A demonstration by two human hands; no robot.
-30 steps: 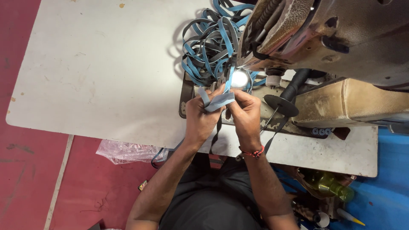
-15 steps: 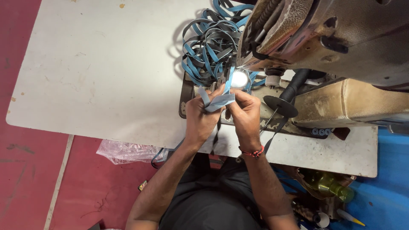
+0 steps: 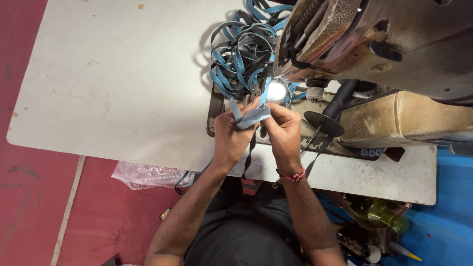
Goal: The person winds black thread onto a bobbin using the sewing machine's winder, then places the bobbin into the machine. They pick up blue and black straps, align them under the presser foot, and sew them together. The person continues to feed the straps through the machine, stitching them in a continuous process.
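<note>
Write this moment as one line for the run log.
left hand: pinches grey folded fabric strap | right hand: holds same strap | near: lit sewing machine, pile of blue straps | on: white table

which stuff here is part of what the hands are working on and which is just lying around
In hand:
left hand
right hand
folded blue strap piece
pile of blue straps
sewing machine

Lying about:
clear plastic bag
green bottle
white table
</note>
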